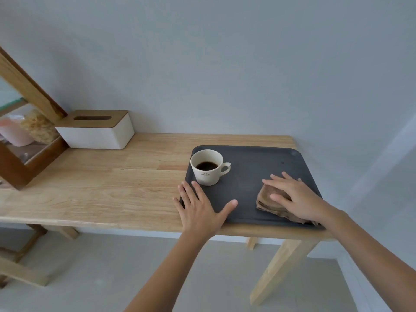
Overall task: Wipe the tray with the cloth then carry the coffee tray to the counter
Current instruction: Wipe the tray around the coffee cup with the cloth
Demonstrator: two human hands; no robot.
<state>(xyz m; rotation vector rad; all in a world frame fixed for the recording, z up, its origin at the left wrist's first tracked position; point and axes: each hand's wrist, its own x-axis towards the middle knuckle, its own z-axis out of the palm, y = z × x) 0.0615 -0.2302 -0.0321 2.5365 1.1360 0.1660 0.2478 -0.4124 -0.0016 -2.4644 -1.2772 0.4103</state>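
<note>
Pale wood table [108, 188] carries the dark tray [249, 176] at its right end. Step 1 of 2, wiping, is in hand. My left hand [200, 208] lies flat and unclenched on the tray's near-left edge, steadying it. My right hand [290, 197] presses the brown cloth [270, 203] flat, fingers spread. The coffee cup [208, 166] sits far-left; the next stroke must skirt it.

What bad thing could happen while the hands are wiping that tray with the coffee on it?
The cup holds dark coffee and stands on the tray being wiped; a bump from the cloth could spill it. The tray also sits at the table's front edge, so a hard push might slide it off.
</note>
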